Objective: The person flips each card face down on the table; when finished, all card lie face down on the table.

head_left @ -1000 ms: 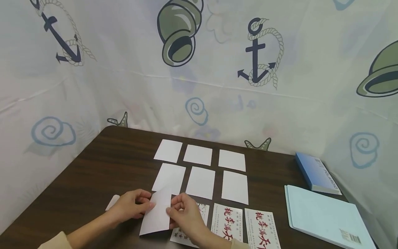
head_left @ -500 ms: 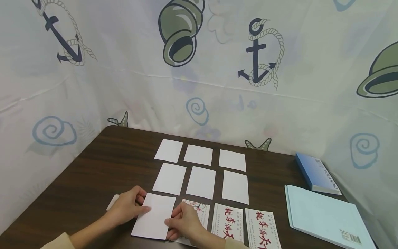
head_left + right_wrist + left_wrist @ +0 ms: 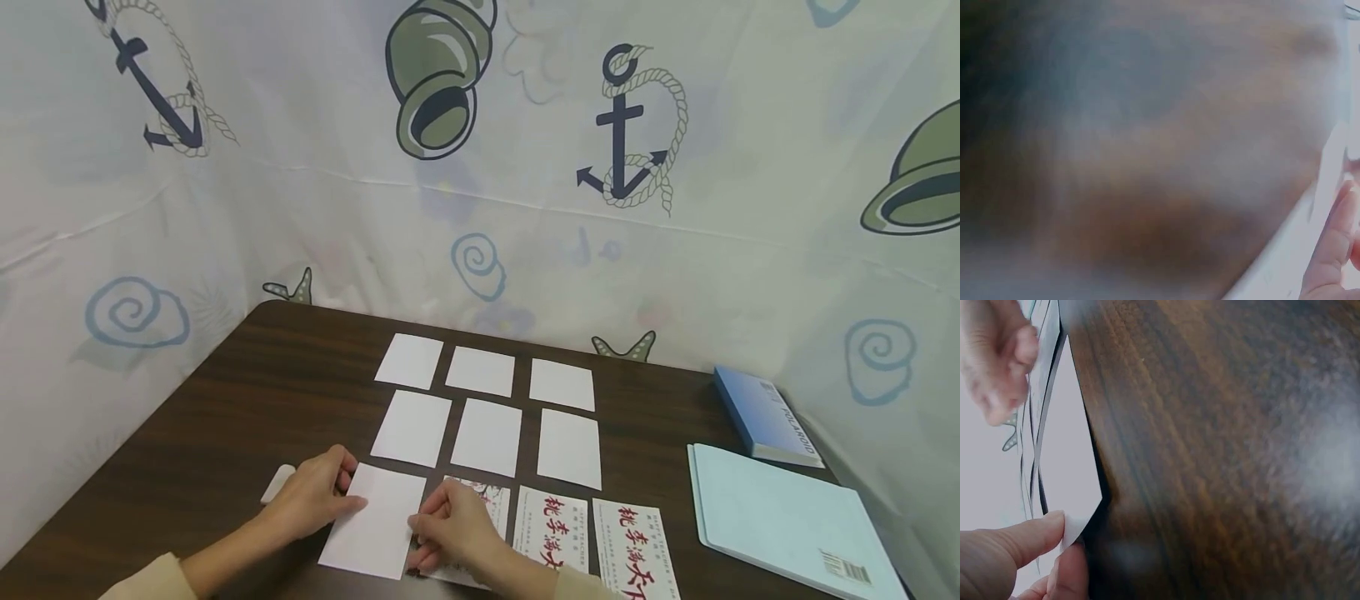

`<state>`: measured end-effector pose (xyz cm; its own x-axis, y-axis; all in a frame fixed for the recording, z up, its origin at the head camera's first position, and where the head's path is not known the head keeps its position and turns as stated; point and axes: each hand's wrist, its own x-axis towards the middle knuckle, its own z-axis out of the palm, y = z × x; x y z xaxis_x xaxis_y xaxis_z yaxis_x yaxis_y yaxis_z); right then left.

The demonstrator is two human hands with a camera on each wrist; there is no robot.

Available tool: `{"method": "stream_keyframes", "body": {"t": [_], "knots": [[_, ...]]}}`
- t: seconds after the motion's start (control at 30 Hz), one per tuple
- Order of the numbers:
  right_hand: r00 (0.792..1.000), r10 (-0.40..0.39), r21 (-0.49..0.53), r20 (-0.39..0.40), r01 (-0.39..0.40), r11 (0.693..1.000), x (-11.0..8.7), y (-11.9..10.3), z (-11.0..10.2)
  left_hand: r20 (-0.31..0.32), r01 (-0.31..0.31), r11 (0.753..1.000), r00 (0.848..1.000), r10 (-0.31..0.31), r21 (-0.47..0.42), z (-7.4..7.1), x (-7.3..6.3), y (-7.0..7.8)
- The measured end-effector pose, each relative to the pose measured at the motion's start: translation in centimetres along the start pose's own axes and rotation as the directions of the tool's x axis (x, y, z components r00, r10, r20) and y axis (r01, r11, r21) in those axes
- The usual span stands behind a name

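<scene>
In the head view a blank white card [image 3: 375,521] lies at the table's front left. My left hand [image 3: 315,492] pinches its left edge; in the left wrist view the thumb [image 3: 1035,537] is on top of the card [image 3: 1069,450] and a finger is under it. Close by the card's right edge is my right hand [image 3: 457,525], fingers loosely bent, with nothing seen in them. It partly covers a printed card [image 3: 487,504] with a blossom picture. The left wrist view shows the right hand [image 3: 1000,359] apart from the card.
Two printed cards with red characters [image 3: 551,529] [image 3: 637,546] lie to the right. Behind are two rows of blank white cards [image 3: 486,436]. A pale blue book [image 3: 795,517], a blue box [image 3: 765,417] and a small white object [image 3: 277,483] also lie on the dark table [image 3: 247,392].
The white card, tilted up between both hands a second ago, has come down flat toward the front left. My right hand has let go of its right edge and moved slightly right.
</scene>
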<state>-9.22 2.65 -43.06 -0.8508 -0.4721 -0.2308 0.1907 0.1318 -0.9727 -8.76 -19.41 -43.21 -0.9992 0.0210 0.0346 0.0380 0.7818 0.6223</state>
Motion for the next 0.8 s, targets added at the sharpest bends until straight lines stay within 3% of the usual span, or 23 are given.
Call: {"method": "stream_keyframes", "body": {"t": [0.1, 0.2, 0.37, 0.67, 0.8], "knots": [[1.000, -0.024, -0.027, -0.018, 0.023, 0.999, -0.2, -0.5, -2.2, 0.007, -0.024, 1.000, 1.000, 0.024, 0.015, -0.1, 0.1, 0.0], [0.996, -0.046, -0.141, -0.081, 0.035, 0.989, -0.4, -0.5, -5.1, 0.018, -0.027, 0.999, 1.000, 0.026, 0.042, -0.2, 0.3, 0.1], [0.987, -0.061, -0.378, -0.147, 0.001, 0.926, -0.8, 0.1, -8.8, 0.049, -0.009, 0.996, 0.999, 0.005, 0.089, -0.4, 0.4, 0.1], [0.976, -0.198, -0.651, -0.094, 0.090, 0.753, -1.0, 0.5, -9.7, 0.069, -0.013, 0.995, 0.998, 0.006, 0.100, -0.4, 0.8, 0.4], [0.975, -0.206, -0.659, -0.082, 0.102, 0.746, -1.0, 0.7, -9.6, 0.061, -0.037, 0.996, 0.998, 0.032, 0.086, -0.5, 0.9, 0.4]]}}
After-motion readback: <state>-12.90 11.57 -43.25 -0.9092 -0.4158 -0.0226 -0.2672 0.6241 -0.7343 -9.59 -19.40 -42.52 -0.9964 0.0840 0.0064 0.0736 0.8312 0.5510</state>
